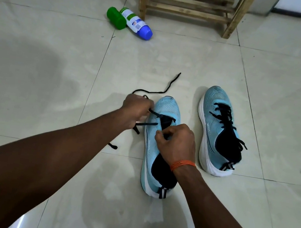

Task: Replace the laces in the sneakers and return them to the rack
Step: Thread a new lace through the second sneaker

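Observation:
Two light blue sneakers with white soles stand on the tiled floor. The left sneaker (pixel 166 108) has a black lace (pixel 167 87) only through its front eyelets; loose lace trails over the floor beyond the toe. My left hand (pixel 136 109) grips that lace beside the shoe's left edge. My right hand (pixel 176 142) sits on the tongue area with fingers curled, pinching the shoe's upper or the lace there; which one is hidden. The right sneaker (pixel 217 113) is fully laced in black and lies apart to the right.
A wooden slatted rack (pixel 190 3) stands at the far end of the floor. A green bottle (pixel 116 17) and a white bottle with a blue cap (pixel 137 23) lie on their sides left of it. A short black lace end (pixel 113 146) lies under my left forearm.

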